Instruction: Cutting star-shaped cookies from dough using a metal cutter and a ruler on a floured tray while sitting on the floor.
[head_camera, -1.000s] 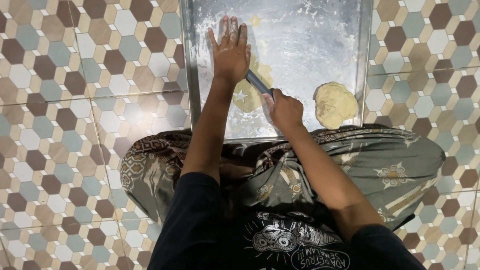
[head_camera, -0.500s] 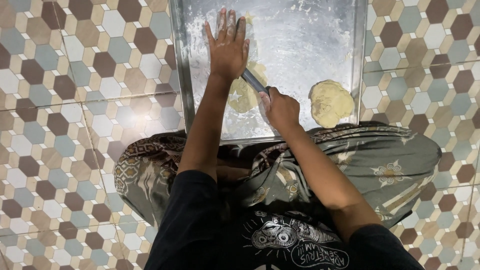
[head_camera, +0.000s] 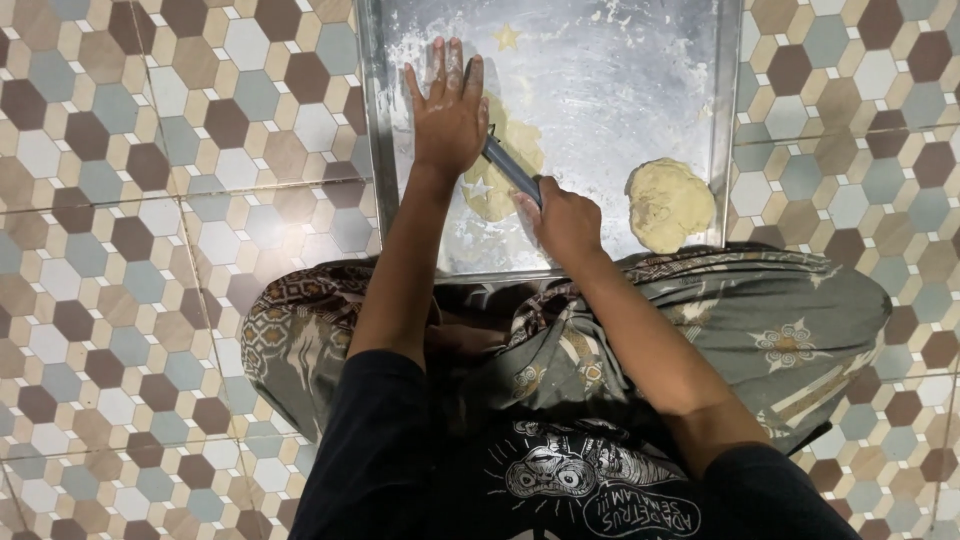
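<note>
A floured metal tray (head_camera: 725, 150) lies on the tiled floor in front of my crossed legs. My left hand (head_camera: 447, 110) rests flat, fingers spread, on the tray and on the edge of a thin sheet of rolled yellow dough (head_camera: 500, 175) with a star-shaped hole. My right hand (head_camera: 566, 220) grips the handle of a metal knife (head_camera: 505, 165), whose blade lies on the dough beside my left hand. A small cut-out dough star (head_camera: 507, 38) sits at the far end of the tray.
A lump of yellow dough (head_camera: 668, 203) sits at the tray's near right corner. Hexagon-patterned floor tiles (head_camera: 150, 200) surround the tray. My patterned cloth-covered legs (head_camera: 780, 320) touch the tray's near edge.
The view has shifted a little. My right hand has slid the knife slightly across the dough toward my left hand, which stays pressed flat.
</note>
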